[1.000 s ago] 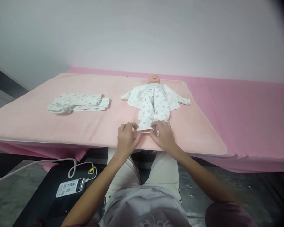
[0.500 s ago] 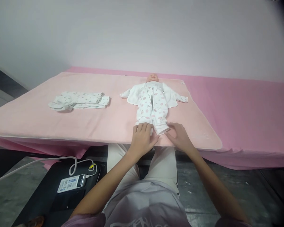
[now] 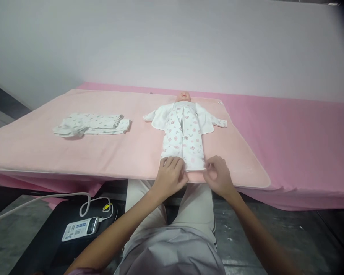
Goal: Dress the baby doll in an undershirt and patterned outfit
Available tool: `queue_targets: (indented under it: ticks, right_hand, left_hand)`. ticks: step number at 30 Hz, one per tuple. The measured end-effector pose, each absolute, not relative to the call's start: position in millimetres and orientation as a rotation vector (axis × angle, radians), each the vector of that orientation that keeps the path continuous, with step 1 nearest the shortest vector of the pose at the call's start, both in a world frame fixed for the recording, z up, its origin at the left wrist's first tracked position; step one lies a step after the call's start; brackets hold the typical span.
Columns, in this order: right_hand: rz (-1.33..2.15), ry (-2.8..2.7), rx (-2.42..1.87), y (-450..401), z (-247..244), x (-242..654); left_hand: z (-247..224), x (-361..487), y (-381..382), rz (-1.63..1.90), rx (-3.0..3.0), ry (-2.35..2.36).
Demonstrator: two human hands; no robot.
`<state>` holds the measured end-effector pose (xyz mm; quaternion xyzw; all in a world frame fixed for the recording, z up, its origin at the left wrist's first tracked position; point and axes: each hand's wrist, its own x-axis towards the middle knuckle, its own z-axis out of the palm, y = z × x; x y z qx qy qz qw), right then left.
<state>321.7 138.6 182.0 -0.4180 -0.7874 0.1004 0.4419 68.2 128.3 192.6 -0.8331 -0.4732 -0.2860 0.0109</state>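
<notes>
A doll (image 3: 183,96) lies on its back on a peach mat, dressed in a white top (image 3: 163,116) with its sleeves spread to both sides. White patterned trousers (image 3: 192,141) cover its body and legs, the legs side by side and fairly flat. My left hand (image 3: 172,173) has its curled fingers closed on the hem of the left trouser leg. At the outer corner of the right hem, my right hand (image 3: 218,173) pinches the cloth between thumb and fingers.
Folded patterned clothing (image 3: 94,124) lies to the left on the peach mat (image 3: 126,152). A pink sheet (image 3: 298,145) covers the table on the right. Below the table at left, a white device (image 3: 80,228) with a cable rests on a black surface.
The trouser legs now look longer and flatter, their hems drawn towards me. Both hands have moved slightly nearer, and the fingers of my right hand have curled in.
</notes>
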Motion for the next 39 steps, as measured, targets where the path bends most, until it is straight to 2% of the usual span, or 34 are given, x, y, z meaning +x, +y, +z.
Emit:
queue_targets:
  ticks: [4,10,14,17,21,29,39]
  right_hand:
    - [0.233,-1.994,-0.982,153,188,342]
    - [0.286,-1.991,-1.248,269,223,342]
    - [0.249,-2.221,-0.863,328,235,302]
    - [0.302,-2.470,-0.590,339,227,286]
    - [0.372,-2.484,-0.619,340,209,296]
    - [0.390,-2.454,-0.589,344,206,306]
    - [0.269,-2.530,-0.665,336,220,296]
  left_hand:
    - [212,32,149,-0.993,-2.628,-1.574]
    - [238,-5,280,-1.212,-2.505,-1.907]
    - [227,13,335,-1.244,-2.780,-1.338]
    - [206,19,341,-1.198,-2.969,-1.093]
    - [189,11,338,-1.242,-3.044,-1.150]
    - [210,4,333,-0.788,-3.010,-1.068]
    - [227,13,327,-0.685,-2.958,-1.030]
